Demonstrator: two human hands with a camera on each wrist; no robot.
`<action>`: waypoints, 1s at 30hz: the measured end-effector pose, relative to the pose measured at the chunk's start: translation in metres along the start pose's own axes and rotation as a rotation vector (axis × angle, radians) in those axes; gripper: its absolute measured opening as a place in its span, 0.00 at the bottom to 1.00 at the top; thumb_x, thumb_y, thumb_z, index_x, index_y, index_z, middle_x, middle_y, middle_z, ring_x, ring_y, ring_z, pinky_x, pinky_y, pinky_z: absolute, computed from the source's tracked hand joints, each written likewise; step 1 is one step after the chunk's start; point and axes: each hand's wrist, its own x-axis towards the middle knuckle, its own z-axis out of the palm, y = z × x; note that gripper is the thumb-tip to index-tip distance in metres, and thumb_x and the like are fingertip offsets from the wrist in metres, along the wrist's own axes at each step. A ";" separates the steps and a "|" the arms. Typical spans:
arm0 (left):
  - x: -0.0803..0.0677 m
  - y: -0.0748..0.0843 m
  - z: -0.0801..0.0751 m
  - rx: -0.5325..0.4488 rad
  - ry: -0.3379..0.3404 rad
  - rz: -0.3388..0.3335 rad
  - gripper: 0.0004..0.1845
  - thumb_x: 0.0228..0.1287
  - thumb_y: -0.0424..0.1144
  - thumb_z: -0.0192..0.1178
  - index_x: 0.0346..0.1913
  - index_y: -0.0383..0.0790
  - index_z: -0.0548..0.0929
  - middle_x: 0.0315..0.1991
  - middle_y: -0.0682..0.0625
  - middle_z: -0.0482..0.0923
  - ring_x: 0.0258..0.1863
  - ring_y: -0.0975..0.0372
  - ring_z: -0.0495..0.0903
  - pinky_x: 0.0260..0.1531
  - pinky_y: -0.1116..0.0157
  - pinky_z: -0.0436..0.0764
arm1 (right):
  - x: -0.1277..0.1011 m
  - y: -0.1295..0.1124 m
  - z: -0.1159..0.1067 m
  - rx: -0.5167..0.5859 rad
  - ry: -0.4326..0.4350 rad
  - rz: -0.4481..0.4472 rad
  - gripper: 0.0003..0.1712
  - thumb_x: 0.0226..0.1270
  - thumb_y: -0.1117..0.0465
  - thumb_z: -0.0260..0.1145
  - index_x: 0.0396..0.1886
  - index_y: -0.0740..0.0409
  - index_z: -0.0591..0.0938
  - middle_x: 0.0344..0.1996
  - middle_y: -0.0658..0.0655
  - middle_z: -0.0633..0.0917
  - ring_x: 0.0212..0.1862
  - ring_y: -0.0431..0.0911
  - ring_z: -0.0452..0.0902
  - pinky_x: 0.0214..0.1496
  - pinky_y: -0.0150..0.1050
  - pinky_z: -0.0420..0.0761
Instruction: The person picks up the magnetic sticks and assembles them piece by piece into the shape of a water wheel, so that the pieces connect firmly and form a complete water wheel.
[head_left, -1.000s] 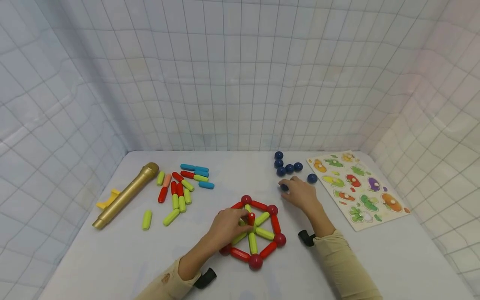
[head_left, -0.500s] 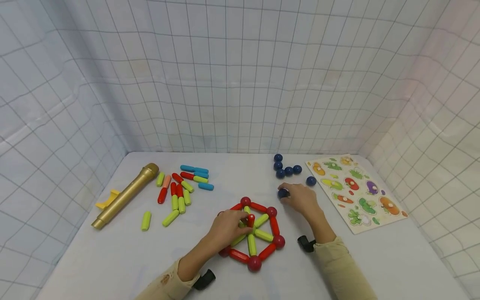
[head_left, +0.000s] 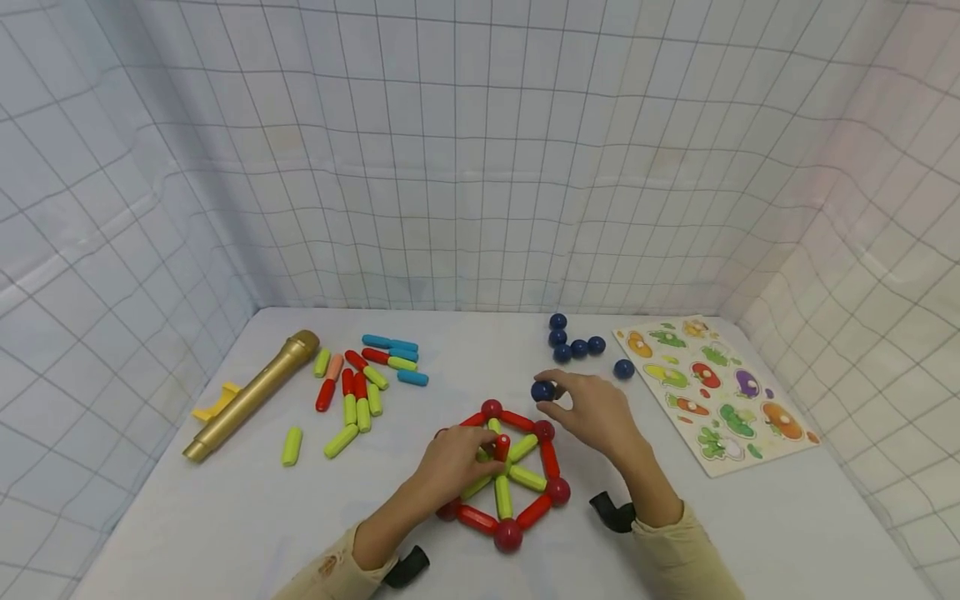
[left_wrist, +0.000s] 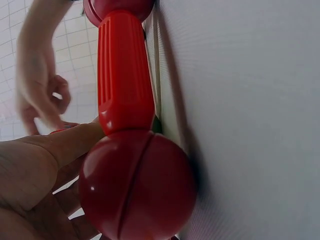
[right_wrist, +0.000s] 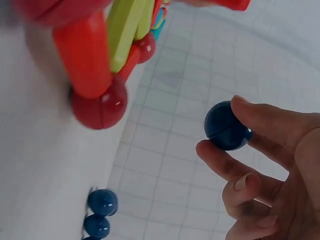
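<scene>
In the head view my left hand [head_left: 448, 463] pinches a red magnetic rod [head_left: 502, 447], which stands upright at the middle of a flat wheel of rods. Red rods [head_left: 476, 520] and dark red balls [head_left: 508, 535] form the wheel's six-sided rim, with yellow-green rods [head_left: 527, 477] as its spokes. My right hand [head_left: 597, 414] is at the wheel's upper right. Thumb and fingers pinch a dark blue ball [right_wrist: 226, 126], clear of the table in the right wrist view. One red ball [left_wrist: 137, 185] fills much of the left wrist view and covers part of the left hand.
More blue balls [head_left: 562, 354] lie at the back. To the right is a vegetable puzzle board [head_left: 686, 379]. Loose rods [head_left: 350, 408] in green, red and blue lie left of the wheel, and beyond them a gold microphone [head_left: 255, 396] beside a yellow piece [head_left: 217, 402].
My right hand has picked the blue ball up from the table and carried it left, toward the wheel. The left hand stays on the upright red rod.
</scene>
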 end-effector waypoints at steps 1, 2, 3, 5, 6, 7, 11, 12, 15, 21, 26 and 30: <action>0.000 0.000 0.000 0.005 0.005 0.006 0.17 0.53 0.48 0.73 0.44 0.45 0.87 0.35 0.54 0.87 0.37 0.62 0.84 0.40 0.61 0.83 | -0.004 -0.006 -0.003 0.022 0.011 -0.034 0.23 0.60 0.48 0.71 0.56 0.41 0.81 0.38 0.47 0.88 0.35 0.42 0.79 0.32 0.33 0.75; 0.000 0.000 0.000 0.012 0.011 0.012 0.17 0.53 0.48 0.73 0.44 0.45 0.87 0.35 0.54 0.88 0.37 0.62 0.84 0.40 0.61 0.83 | -0.007 -0.010 -0.006 0.045 0.020 -0.072 0.23 0.60 0.49 0.71 0.56 0.41 0.81 0.38 0.47 0.88 0.34 0.41 0.78 0.32 0.32 0.75; 0.000 0.000 0.000 0.018 0.017 0.017 0.17 0.53 0.48 0.73 0.44 0.45 0.87 0.35 0.54 0.88 0.37 0.62 0.84 0.40 0.61 0.83 | -0.010 -0.015 -0.008 0.067 0.029 -0.109 0.23 0.59 0.49 0.72 0.56 0.40 0.81 0.38 0.46 0.88 0.33 0.40 0.77 0.32 0.31 0.75; -0.001 -0.001 0.000 0.028 0.028 0.029 0.16 0.53 0.48 0.73 0.43 0.45 0.87 0.34 0.54 0.88 0.37 0.62 0.84 0.39 0.61 0.83 | -0.015 -0.023 -0.011 0.107 0.041 -0.182 0.24 0.60 0.49 0.72 0.57 0.40 0.81 0.40 0.45 0.88 0.31 0.38 0.76 0.32 0.29 0.75; -0.001 -0.001 0.000 0.033 0.033 0.033 0.16 0.53 0.48 0.72 0.43 0.45 0.87 0.34 0.54 0.88 0.37 0.62 0.84 0.40 0.61 0.83 | -0.017 -0.026 -0.011 0.122 0.044 -0.216 0.24 0.60 0.50 0.72 0.57 0.40 0.81 0.42 0.45 0.88 0.31 0.38 0.76 0.33 0.29 0.76; -0.001 -0.001 0.000 0.035 0.038 0.037 0.16 0.53 0.48 0.72 0.43 0.45 0.87 0.34 0.55 0.88 0.37 0.62 0.84 0.40 0.61 0.83 | -0.018 -0.029 -0.011 0.136 0.045 -0.244 0.24 0.60 0.50 0.72 0.57 0.41 0.81 0.44 0.45 0.88 0.32 0.38 0.78 0.34 0.29 0.78; -0.001 -0.001 0.001 0.027 0.039 0.038 0.16 0.54 0.48 0.72 0.43 0.45 0.88 0.34 0.55 0.88 0.37 0.62 0.84 0.41 0.61 0.81 | -0.021 -0.034 -0.008 0.161 0.018 -0.308 0.24 0.61 0.51 0.71 0.58 0.42 0.81 0.50 0.45 0.87 0.44 0.40 0.84 0.46 0.36 0.83; -0.002 -0.001 0.002 0.024 0.037 0.035 0.16 0.54 0.48 0.72 0.43 0.45 0.88 0.33 0.55 0.88 0.37 0.62 0.84 0.41 0.61 0.81 | -0.021 -0.034 -0.006 0.162 0.008 -0.312 0.24 0.61 0.51 0.71 0.57 0.41 0.81 0.50 0.45 0.87 0.47 0.41 0.84 0.48 0.38 0.83; -0.003 -0.001 0.004 0.015 0.029 0.028 0.15 0.54 0.48 0.72 0.41 0.45 0.88 0.32 0.56 0.88 0.36 0.63 0.84 0.41 0.62 0.80 | -0.024 -0.035 -0.002 0.170 -0.032 -0.311 0.23 0.61 0.51 0.71 0.57 0.41 0.81 0.49 0.46 0.87 0.48 0.44 0.85 0.49 0.42 0.83; -0.003 0.001 0.003 0.004 0.042 0.032 0.14 0.54 0.48 0.72 0.39 0.44 0.89 0.31 0.56 0.88 0.35 0.62 0.84 0.39 0.63 0.80 | -0.026 -0.037 0.001 0.143 -0.066 -0.314 0.23 0.59 0.52 0.72 0.55 0.41 0.82 0.46 0.47 0.88 0.46 0.44 0.85 0.48 0.43 0.83; -0.002 0.001 0.002 0.015 0.049 0.043 0.14 0.53 0.48 0.72 0.39 0.44 0.89 0.32 0.56 0.88 0.35 0.63 0.84 0.40 0.61 0.80 | -0.026 -0.037 0.002 0.120 -0.066 -0.313 0.22 0.58 0.53 0.73 0.54 0.42 0.83 0.45 0.47 0.88 0.44 0.43 0.85 0.47 0.41 0.83; -0.001 -0.001 -0.001 -0.003 -0.009 0.047 0.15 0.54 0.48 0.72 0.41 0.44 0.88 0.34 0.56 0.88 0.35 0.63 0.83 0.40 0.61 0.80 | -0.026 -0.036 0.002 0.102 -0.070 -0.310 0.23 0.59 0.51 0.72 0.55 0.40 0.82 0.45 0.47 0.88 0.43 0.42 0.85 0.46 0.40 0.82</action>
